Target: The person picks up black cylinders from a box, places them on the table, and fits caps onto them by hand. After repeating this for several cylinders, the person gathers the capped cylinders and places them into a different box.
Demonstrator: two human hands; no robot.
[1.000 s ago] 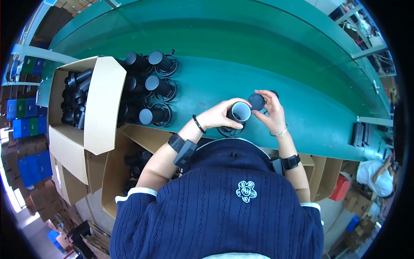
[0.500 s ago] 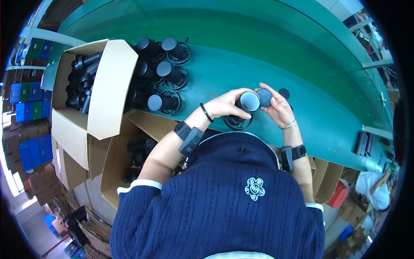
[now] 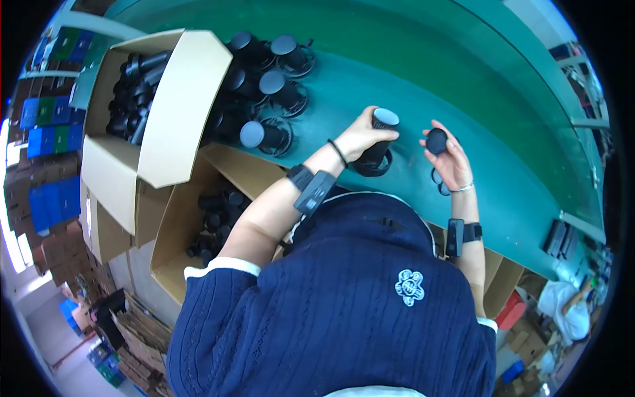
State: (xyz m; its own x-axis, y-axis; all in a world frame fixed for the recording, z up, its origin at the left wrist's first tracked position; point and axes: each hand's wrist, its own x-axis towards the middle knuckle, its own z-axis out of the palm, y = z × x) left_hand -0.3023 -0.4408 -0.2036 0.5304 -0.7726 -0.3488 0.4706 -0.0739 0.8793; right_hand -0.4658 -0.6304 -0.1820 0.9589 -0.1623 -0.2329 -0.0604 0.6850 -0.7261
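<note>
My left hand (image 3: 367,134) is wrapped round the upper part of a black cylinder (image 3: 374,157), which stands upright on the green table with a dark ring-like base. A pale, speckled round face (image 3: 385,118) shows at its top. Off to the right, my right hand (image 3: 451,161) grips a small black round cap (image 3: 436,141) between thumb and fingers, apart from the cylinder. Below that hand a thin black ring (image 3: 439,180) lies on the table, partly hidden by the palm.
Several similar black cylinders (image 3: 280,89) with round bases stand at the left of the green table (image 3: 370,73). Beside them is an open carton (image 3: 182,112) of black tubular parts. A lower carton (image 3: 169,238) holds more black parts. Dark blocks (image 3: 561,238) lie at the right end.
My right hand has moved right, away from the cylinder's mouth; it held a grey-blue disc there and now holds a black cap. The black cap no longer lies on the table. The view has shifted.
</note>
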